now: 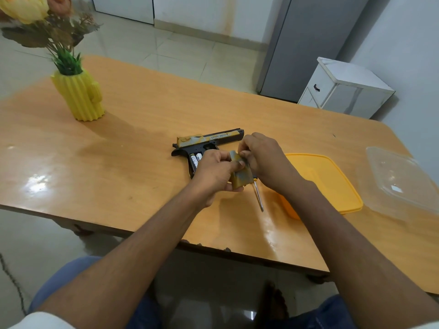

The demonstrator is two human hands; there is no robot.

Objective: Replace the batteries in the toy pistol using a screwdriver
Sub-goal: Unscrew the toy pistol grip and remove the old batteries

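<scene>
Head view: left hand (215,173) is gripping the mottled yellow grip cover (240,178); right hand (262,160) is pinching its top and the screwdriver (258,197), beside the black-and-yellow toy pistol (206,144). Risk: tiny screw dropping.

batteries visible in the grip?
2: both batteries lie side by side in the toy pistol's open grip, beside the left hand, which may hide more.

Both bare forearms reached forward from the bottom of the view and converged over the middle. The left hand (213,172) had its fingers curled, thumb laid across the top, gripping a flat yellow-grey plastic grip cover (240,172). The right hand (263,155) was bent down at the wrist, its fingertips apparently pinching the cover's upper edge, though they were mostly hidden.
</scene>
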